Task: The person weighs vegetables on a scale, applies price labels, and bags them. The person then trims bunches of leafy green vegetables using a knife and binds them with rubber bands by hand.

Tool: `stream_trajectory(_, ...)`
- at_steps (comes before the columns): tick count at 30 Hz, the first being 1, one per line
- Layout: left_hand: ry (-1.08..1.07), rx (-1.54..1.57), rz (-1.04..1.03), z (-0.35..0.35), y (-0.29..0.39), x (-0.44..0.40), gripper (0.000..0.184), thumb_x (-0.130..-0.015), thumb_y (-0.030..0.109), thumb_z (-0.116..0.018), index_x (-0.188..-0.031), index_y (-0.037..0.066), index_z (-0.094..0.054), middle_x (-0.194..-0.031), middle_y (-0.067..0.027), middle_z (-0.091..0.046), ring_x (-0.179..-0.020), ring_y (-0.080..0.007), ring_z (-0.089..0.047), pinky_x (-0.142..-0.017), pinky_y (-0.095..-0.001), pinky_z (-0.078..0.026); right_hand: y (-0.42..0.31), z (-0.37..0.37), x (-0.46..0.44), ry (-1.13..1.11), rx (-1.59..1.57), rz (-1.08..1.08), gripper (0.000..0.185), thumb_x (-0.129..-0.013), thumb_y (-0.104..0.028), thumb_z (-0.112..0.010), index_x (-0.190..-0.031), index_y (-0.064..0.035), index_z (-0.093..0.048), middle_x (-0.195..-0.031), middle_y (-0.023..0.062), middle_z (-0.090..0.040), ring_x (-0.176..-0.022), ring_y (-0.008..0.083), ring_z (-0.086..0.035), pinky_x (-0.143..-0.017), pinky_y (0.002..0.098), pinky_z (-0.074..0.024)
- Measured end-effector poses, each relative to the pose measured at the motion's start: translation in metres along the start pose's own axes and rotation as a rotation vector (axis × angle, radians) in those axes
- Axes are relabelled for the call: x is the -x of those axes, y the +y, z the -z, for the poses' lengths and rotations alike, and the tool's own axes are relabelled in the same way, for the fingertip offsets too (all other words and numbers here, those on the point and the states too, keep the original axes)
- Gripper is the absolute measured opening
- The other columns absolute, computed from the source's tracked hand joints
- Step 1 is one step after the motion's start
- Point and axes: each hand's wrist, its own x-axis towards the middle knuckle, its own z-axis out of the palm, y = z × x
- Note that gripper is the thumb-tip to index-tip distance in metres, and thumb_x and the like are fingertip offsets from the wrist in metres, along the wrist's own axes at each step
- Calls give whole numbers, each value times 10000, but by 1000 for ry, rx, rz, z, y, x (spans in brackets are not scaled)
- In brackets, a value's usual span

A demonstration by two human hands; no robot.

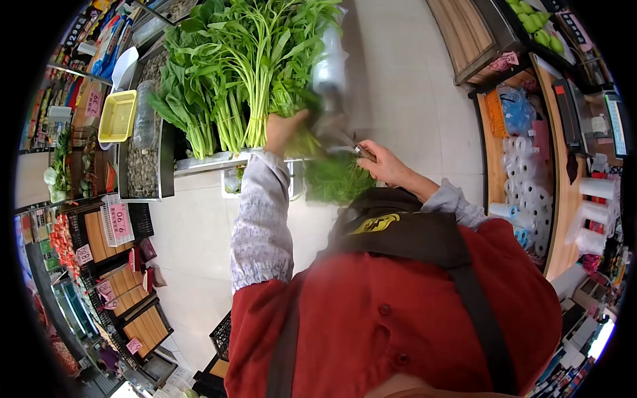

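My left hand (284,131) is closed around a bunch of leafy greens (292,98) at the right end of the display, and the lower part of the bunch is smeared by motion. In my right hand (390,167) is a knife (363,153) with a brown handle, its blurred blade directed up and left toward the greens. Cut green trimmings (340,180) lie in a container below both hands. Long-stemmed leafy vegetables (249,73) are heaped to the left of my left hand, some stems tied with a band.
A metal ledge (212,163) edges the vegetable display. To its left are a shellfish-filled tray (143,169) and a yellow basket (118,117). Rolls of plastic bags (527,179) fill shelves at right, near an orange basket (495,113). Wooden display crates (126,288) stand at lower left.
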Motion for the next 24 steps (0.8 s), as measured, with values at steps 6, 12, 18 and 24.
stream_trajectory(6, -67, 300, 99, 9, -4, -5, 339, -723, 150, -755, -955, -54, -616, -863, -128, -666, -682, -194, -652, -585, -311, -540, 21, -13, -22, 19, -145, -79, 389, -856, -90, -508, -1225, -4, -419, -706, 25, -508, -508, 88, -457, -451, 253, -378)
stream_trajectory(12, -334, 540, 243, 35, 14, 5, 250, -770, 188, -719, -930, 15, -638, -796, -75, -666, -636, -177, -644, -563, -303, -544, -8, -54, -70, 154, -313, -110, 381, -841, -140, -486, -1187, 6, -422, -758, 145, -558, -601, 216, -564, -545, 339, -462)
stream_trajectory(18, -354, 568, 245, 35, 16, 5, 330, -771, 220, -737, -981, -6, -622, -848, -91, -675, -682, -193, -656, -630, -321, -557, 2, -86, -132, 315, -225, -209, 359, -804, -125, -515, -1092, 60, -409, -772, 198, -577, -524, 265, -588, -512, 387, -505)
stream_trajectory(24, -380, 533, 274, 30, 8, -2, 352, -771, 249, -744, -975, -10, -622, -843, -87, -675, -678, -186, -654, -638, -314, -553, 51, -102, -174, 203, 80, 42, 474, -795, -200, -562, -1122, 98, -391, -957, 267, -558, -517, 280, -604, -499, 385, -510)
